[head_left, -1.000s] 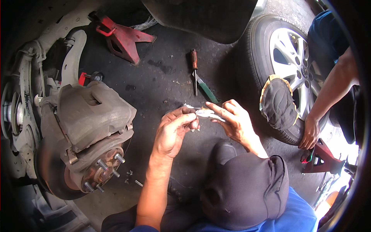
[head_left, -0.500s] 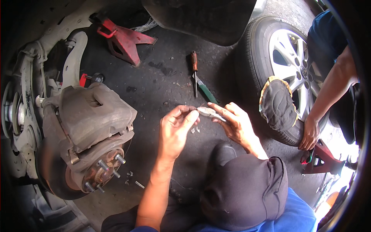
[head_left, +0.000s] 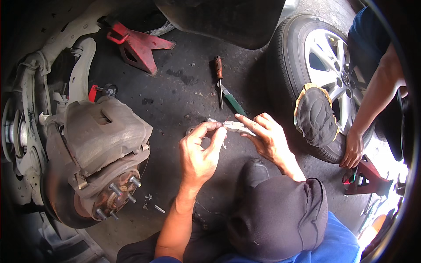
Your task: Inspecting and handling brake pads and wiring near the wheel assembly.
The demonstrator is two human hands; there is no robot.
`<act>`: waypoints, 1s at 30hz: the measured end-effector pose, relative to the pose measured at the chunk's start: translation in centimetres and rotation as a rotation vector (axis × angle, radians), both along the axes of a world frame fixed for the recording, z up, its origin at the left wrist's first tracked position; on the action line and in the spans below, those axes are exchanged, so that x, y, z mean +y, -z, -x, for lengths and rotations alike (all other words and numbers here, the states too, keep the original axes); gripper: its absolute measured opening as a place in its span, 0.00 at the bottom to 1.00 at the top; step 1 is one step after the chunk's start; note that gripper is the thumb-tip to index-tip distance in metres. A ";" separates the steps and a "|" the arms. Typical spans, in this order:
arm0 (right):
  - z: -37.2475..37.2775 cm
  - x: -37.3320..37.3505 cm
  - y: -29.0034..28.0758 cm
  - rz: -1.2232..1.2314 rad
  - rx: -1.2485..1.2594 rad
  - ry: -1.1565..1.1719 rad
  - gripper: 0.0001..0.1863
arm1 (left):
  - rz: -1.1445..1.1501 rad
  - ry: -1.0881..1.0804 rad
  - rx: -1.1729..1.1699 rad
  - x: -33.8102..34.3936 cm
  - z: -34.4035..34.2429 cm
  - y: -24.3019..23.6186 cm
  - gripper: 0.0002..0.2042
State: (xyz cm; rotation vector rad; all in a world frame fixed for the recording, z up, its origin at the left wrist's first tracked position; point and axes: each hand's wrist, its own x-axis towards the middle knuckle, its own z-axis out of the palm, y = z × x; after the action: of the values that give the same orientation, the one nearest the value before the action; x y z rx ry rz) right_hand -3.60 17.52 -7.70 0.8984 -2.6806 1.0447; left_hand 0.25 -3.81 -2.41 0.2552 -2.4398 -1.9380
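Observation:
My right hand (head_left: 267, 133) is closed round the handles of a pair of metal pliers (head_left: 235, 127), whose jaws point left. My left hand (head_left: 201, 153) meets the jaws, thumb and forefinger pinched at their tip. What the left fingers hold is too small to make out. A thin reddish strand sticks up beside the jaws. Just behind the left fingers, a small pale thing lies on the floor, partly hidden. A dark cloth-covered rounded shape (head_left: 280, 215) hides part of my right forearm.
A brake caliper (head_left: 105, 136) with a studded hub (head_left: 116, 197) stands at left. A red jack stand (head_left: 140, 46), a screwdriver (head_left: 219, 70) and a green-handled tool (head_left: 233, 104) are farther off. At right, another person's hand (head_left: 352, 151) touches a wheel (head_left: 285, 61) bearing a dark cloth (head_left: 315, 116).
My left hand has turned slightly, and its fingertips have shifted at the pliers' jaws. The reddish strand now shows above them. The whole view has moved a little.

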 end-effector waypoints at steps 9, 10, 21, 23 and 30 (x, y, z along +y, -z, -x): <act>0.2 0.3 -0.3 0.028 -0.029 -0.044 0.36 | -0.161 0.046 -0.115 -0.8 0.3 -0.9 0.08; 0.1 0.2 -0.3 0.057 -0.045 -0.056 0.36 | -0.162 0.046 -0.117 -0.7 0.2 -0.9 0.08; -0.2 -0.2 0.6 0.004 -0.037 0.014 0.36 | 0.235 0.099 -0.056 0.0 0.2 -1.2 0.07; -0.3 -0.4 0.8 0.001 -0.035 0.015 0.34 | 0.185 0.093 -0.049 -0.1 0.3 -0.9 0.07; -0.2 -0.7 1.1 0.008 -0.040 0.005 0.34 | 0.039 0.107 -0.171 -0.8 0.4 -1.1 0.07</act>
State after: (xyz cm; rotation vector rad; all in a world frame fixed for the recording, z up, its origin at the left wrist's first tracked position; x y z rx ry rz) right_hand -3.42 16.83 -8.83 0.8781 -2.7074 1.0822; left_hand -0.10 -4.61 -1.31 0.3080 -2.6470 -1.9841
